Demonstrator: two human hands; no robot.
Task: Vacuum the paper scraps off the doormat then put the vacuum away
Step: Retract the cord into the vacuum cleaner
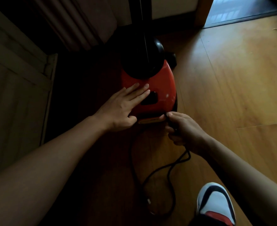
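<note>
A red and black canister vacuum (pixel 164 82) stands on the wooden floor in a dark corner. My left hand (pixel 123 106) rests flat on its red top, fingers straight. At the vacuum's near end, my right hand (pixel 181 129) pinches the black power cord (pixel 150 176). From that hand the cord loops down over the floor, and its plug (pixel 149 201) lies near the bottom of the view. No doormat or paper scraps are in view.
A pale panelled door or cabinet (pixel 17 95) stands at the left, a curtain (pixel 75 22) behind the vacuum. My white, black and red shoe (pixel 216 204) is at bottom right. The wooden floor (pixel 240 79) stretches right toward a doorway (pixel 242 8).
</note>
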